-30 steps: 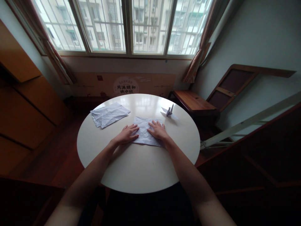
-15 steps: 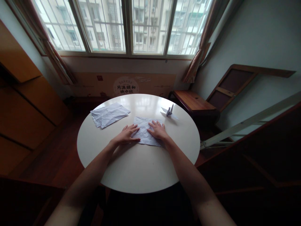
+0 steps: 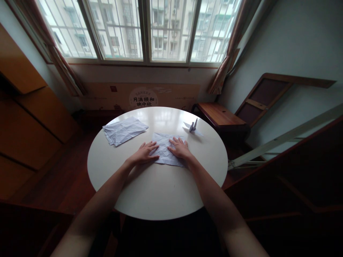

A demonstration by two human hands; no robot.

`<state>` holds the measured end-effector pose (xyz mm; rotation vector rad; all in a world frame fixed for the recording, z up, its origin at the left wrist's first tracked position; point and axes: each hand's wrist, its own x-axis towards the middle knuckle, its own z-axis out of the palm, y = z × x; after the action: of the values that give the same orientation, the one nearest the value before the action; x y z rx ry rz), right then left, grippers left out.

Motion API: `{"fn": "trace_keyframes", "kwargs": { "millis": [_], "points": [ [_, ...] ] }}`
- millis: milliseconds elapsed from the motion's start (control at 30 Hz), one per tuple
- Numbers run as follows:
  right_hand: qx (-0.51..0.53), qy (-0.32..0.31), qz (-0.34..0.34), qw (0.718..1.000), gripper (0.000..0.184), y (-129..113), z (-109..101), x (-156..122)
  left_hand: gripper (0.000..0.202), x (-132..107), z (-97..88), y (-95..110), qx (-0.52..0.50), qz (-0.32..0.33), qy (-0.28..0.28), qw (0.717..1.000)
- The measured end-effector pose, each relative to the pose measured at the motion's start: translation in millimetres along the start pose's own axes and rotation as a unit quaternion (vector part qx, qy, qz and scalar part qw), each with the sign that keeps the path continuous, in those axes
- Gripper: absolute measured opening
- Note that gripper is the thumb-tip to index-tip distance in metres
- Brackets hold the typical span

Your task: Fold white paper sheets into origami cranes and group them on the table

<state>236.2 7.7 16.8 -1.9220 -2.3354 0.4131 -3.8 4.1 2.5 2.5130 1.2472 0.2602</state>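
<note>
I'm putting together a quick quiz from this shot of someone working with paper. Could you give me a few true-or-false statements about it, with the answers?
1. The left hand and the right hand both rest flat on the creased sheet. True.
2. The paper crane is held in the right hand. False: it stands on the table, apart from that hand, farther away and to the right.
3. A stack of creased papers lies on the table to the left of the hands. True.
4. The table is square. False: it is round and white.
</note>
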Motion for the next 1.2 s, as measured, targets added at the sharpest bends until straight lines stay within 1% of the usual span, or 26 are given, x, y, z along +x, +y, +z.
{"fn": "trace_keyframes", "kwargs": {
  "millis": [367, 667, 900, 1200],
  "points": [
    [0.002, 0.003, -0.001, 1.0, 0.06, 0.6, 0.4, 0.5, 0.05, 3.2, 5.1, -5.5, 0.007, -0.003, 0.022, 1.0],
    [-0.002, -0.001, 0.0, 1.0, 0.061, 1.1, 0.9, 0.5, 0.05, 2.9, 5.0, -7.2, 0.002, -0.001, 0.025, 1.0],
    [-0.002, -0.002, 0.001, 1.0, 0.061, 0.3, -0.1, -0.1, 0.053, 1.8, 1.7, -3.6, -0.004, 0.001, 0.026, 1.0],
    [-0.002, -0.002, 0.002, 1.0, 0.06, 0.7, 0.0, 0.3, 0.044, 2.7, 5.4, -6.0, -0.008, 0.001, 0.04, 0.999]
  ]
}}
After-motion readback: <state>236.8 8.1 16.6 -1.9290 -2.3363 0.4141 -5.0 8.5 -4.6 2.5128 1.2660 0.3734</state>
